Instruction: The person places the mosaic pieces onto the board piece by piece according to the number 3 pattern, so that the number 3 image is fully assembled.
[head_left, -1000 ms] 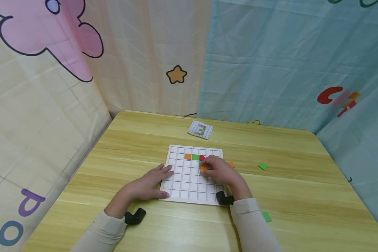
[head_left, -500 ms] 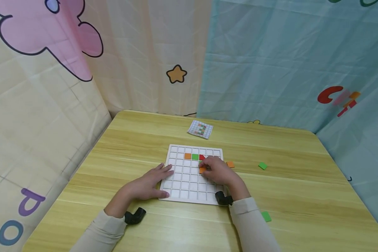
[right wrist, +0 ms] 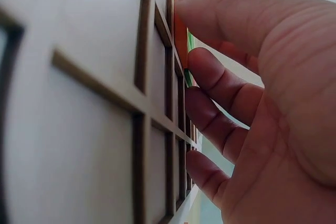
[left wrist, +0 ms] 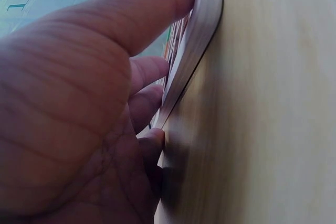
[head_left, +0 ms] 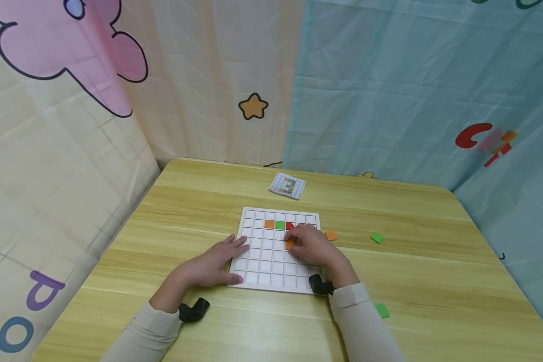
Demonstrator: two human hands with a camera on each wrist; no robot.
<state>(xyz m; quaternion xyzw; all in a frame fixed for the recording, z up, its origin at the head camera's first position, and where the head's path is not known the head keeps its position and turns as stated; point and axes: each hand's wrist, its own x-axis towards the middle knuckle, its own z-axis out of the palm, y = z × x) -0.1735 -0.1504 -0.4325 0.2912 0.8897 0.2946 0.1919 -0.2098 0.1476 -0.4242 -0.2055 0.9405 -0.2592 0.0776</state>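
A white grid board (head_left: 264,266) lies in the middle of the table in the head view. My left hand (head_left: 212,264) rests on its left edge with fingers spread; in the left wrist view the thumb (left wrist: 157,6) lies along the board's rim. My right hand (head_left: 317,245) is over the right part of the board, thumb and fingers at an orange square tile (head_left: 290,245). Up close, that orange tile (right wrist: 180,35) stands slightly proud of the grid under my thumb. An orange tile (head_left: 269,224), a green tile (head_left: 280,225) and a red rounded piece (head_left: 289,225) sit in a row above.
A small card (head_left: 287,185) with a printed coloured grid pattern lies behind the board. Right of the board are a loose orange tile (head_left: 331,236) and a green tile (head_left: 377,238). Another green tile (head_left: 382,310) lies beside the right sleeve. Curtains stand behind the table.
My right hand has shifted slightly left with the orange tile, uncovering more of the loose orange tile beside the board. The left hand stays where it was.
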